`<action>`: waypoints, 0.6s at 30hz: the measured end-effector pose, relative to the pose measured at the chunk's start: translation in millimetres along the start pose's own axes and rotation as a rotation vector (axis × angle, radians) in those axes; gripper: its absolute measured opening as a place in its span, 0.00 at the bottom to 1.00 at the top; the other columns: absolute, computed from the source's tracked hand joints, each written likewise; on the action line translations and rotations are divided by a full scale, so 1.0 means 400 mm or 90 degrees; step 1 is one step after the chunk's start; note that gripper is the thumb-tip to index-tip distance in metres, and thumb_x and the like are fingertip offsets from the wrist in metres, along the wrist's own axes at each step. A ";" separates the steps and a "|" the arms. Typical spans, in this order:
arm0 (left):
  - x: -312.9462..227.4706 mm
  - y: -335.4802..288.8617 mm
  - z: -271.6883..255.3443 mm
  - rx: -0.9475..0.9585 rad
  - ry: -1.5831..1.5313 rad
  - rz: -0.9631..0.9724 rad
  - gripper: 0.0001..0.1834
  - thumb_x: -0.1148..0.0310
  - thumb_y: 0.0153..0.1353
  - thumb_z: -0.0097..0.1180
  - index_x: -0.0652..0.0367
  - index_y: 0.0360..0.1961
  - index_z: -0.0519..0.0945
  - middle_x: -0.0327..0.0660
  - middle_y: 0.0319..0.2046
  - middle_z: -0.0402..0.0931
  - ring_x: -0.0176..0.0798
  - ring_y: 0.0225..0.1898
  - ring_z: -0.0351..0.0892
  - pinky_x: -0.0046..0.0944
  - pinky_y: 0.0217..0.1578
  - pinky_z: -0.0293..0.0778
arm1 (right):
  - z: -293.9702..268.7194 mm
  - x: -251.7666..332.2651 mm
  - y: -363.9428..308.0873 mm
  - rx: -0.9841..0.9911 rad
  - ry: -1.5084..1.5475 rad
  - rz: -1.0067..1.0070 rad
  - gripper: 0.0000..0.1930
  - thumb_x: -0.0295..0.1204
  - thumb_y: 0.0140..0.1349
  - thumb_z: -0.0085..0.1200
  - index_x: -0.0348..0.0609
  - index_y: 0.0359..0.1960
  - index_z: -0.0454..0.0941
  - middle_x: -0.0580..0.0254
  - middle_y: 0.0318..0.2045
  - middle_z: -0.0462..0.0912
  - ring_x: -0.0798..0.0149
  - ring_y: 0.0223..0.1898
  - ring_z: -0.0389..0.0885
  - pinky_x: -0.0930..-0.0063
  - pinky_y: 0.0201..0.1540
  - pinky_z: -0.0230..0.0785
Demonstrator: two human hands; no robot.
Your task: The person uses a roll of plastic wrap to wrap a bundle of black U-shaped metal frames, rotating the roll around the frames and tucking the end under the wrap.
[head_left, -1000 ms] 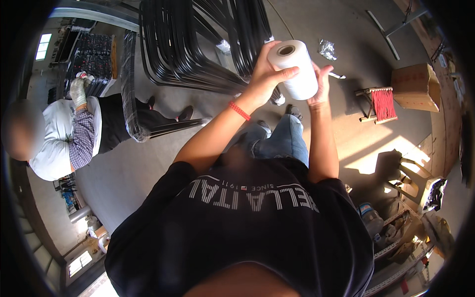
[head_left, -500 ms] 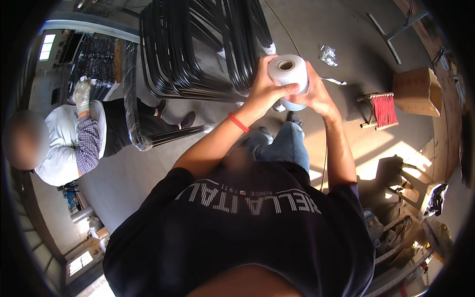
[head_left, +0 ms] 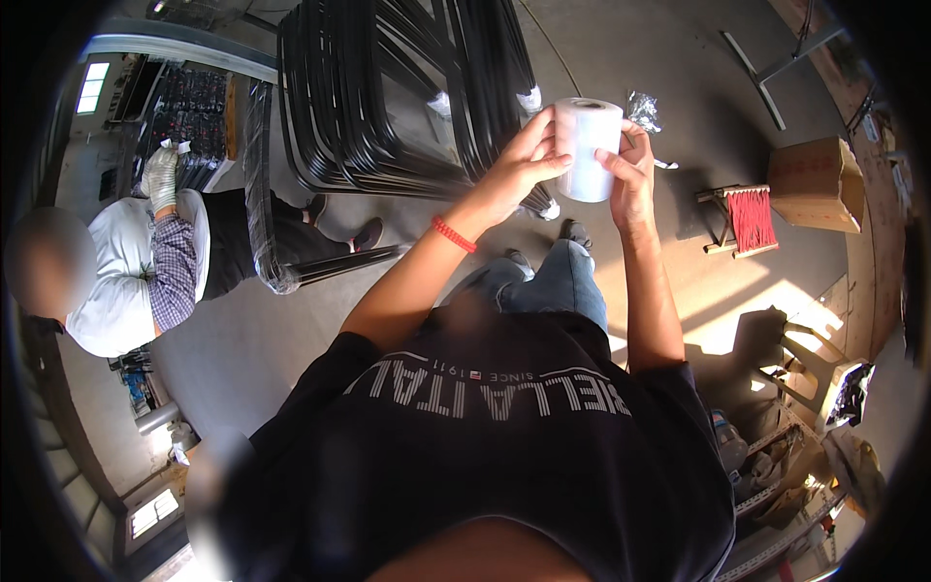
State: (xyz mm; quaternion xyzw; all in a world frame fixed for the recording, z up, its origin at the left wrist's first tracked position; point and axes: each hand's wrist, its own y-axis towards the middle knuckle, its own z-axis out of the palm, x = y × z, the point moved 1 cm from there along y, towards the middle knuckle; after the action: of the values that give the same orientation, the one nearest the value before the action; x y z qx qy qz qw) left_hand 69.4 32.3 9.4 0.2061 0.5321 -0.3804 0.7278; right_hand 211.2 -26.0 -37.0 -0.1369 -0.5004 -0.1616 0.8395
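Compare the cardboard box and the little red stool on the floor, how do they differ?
The cardboard box is plain brown with solid closed sides; the red stool has a red seat on a light open frame with legs. The box looks bulkier than the stool. The box lies mostly in shade, while the stool sits at the edge of the sunlit patch. Both rest on the floor, close together and to the right of the person's hands.

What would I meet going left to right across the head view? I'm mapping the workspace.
Seated person in white → stack of black frames → left hand → white roll → right hand → red stool → cardboard box.
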 end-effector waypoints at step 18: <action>0.009 0.004 -0.016 -0.044 0.088 -0.004 0.39 0.81 0.44 0.43 0.64 0.62 0.49 0.50 0.62 0.48 0.46 0.65 0.45 0.45 0.62 0.42 | 0.015 -0.057 0.095 -0.053 -0.240 0.050 0.39 0.38 0.34 0.67 0.29 0.46 0.61 0.48 0.37 0.74 0.59 0.39 0.75 0.71 0.41 0.70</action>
State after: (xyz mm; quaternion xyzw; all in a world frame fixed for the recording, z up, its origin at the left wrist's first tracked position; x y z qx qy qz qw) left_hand 67.2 36.4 3.8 0.2049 0.5943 -0.3491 0.6949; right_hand 211.8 13.9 -56.9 -0.2189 -0.6359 -0.1209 0.7302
